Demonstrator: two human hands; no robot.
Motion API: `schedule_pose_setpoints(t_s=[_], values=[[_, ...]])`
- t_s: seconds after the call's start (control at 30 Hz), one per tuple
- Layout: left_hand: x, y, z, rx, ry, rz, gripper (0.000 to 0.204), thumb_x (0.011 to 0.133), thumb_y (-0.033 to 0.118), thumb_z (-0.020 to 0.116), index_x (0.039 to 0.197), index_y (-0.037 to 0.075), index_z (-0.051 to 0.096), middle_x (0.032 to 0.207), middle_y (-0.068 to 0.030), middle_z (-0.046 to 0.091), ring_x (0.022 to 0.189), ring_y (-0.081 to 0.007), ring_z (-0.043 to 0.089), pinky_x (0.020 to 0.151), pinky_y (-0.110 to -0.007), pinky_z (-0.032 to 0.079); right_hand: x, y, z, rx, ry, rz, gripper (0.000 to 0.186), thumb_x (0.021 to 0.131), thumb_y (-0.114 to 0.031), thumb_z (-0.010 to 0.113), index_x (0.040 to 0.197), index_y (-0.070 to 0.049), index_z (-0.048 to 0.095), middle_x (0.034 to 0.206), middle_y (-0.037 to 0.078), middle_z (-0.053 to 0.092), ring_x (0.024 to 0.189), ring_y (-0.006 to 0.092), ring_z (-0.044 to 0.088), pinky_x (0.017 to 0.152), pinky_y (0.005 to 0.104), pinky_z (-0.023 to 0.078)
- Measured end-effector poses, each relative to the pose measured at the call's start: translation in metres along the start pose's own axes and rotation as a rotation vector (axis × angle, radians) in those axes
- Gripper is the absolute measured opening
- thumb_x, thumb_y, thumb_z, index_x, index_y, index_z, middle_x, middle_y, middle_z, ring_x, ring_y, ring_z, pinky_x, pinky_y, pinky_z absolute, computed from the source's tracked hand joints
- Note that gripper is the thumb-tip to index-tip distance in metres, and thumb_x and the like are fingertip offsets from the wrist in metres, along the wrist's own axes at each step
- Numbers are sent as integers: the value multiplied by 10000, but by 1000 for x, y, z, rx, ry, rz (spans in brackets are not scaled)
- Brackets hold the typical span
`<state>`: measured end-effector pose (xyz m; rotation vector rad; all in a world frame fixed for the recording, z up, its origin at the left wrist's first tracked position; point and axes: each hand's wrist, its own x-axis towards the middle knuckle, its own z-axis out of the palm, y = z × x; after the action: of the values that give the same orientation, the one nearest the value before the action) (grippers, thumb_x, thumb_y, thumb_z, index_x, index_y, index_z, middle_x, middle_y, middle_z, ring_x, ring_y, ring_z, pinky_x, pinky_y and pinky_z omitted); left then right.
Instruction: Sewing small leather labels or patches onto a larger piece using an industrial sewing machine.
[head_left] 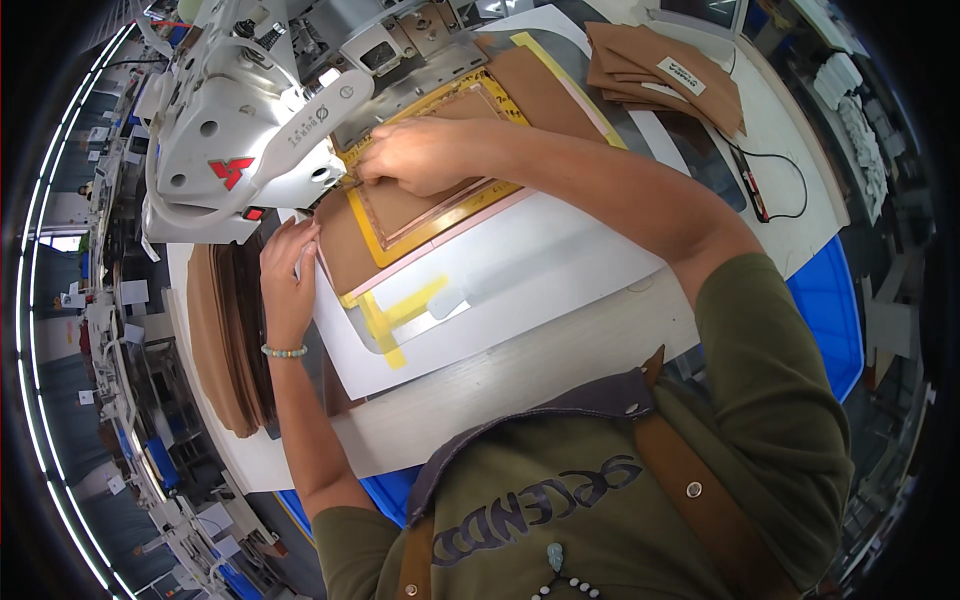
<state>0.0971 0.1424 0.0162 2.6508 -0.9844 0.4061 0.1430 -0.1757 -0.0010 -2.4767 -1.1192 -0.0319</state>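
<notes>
My right hand reaches across the yellow rectangular frame; its fingers are curled together beside the white sewing machine's head. Whatever they may grip is hidden under the hand. Inside the frame shows a brown inner rim around a brown panel, which looks like leather or card. My left hand, with a beaded bracelet, is at the left edge of the larger brown sheet under the frame. Its thumb stands apart from the bent fingers, whose tips rest by that edge.
A white board with yellow tape lies beneath the work. Brown panels are stacked at far right and left. A red-and-black tool with a cord lies right. A blue bin stands beside the table.
</notes>
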Motion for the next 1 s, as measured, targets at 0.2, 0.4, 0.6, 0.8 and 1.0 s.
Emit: schedule_pose_setpoints(t_s=[0.2, 0.4, 0.6, 0.8, 1.0], values=[[-6, 25, -14, -58, -30, -38, 239, 1049, 124, 622, 1245, 50, 736, 1328, -105, 733, 1337, -328, 620, 1133, -445, 443, -10, -8, 2, -11, 11, -78, 288, 878, 2, 603, 1124, -80, 731, 1179, 43, 719, 1164, 288, 602, 1013, 415, 524], [8, 50, -7, -154, -95, 31, 220, 1030, 99, 645, 1217, 28, 738, 1314, -109, 736, 1314, -323, 634, 1100, -442, 466, -38, -5, -19, -46, 31, -74, 247, 940, -36, 595, 1140, -65, 738, 1165, 59, 723, 1118, 293, 634, 1006, 411, 527], [17, 72, 0, -210, -144, 90, 269, 1013, 73, 655, 1271, 35, 719, 1391, -105, 699, 1332, -333, 621, 1108, -435, 470, -117, 3, -62, -176, -37, 287, 320, 973, -66, 605, 1264, -83, 736, 1267, 103, 718, 1154, 308, 644, 1016, 400, 534], [31, 84, 32, -92, -145, 173, 413, 1021, 84, 646, 1434, 77, 641, 1561, -116, 575, 1438, -349, 529, 1189, -473, 427, -143, 4, -36, -481, 148, 85, 327, 943, -71, 647, 1267, -33, 680, 1326, 110, 682, 1222, 268, 623, 997, 407, 527], [31, 79, 44, 24, -129, 148, 466, 1024, 156, 667, 1476, 60, 600, 1596, -124, 535, 1479, -354, 483, 1235, -480, 387, -133, 6, -25, -533, 102, 187, 327, 921, -56, 656, 1247, -44, 645, 1320, 95, 645, 1249, 256, 600, 986, 406, 508]])
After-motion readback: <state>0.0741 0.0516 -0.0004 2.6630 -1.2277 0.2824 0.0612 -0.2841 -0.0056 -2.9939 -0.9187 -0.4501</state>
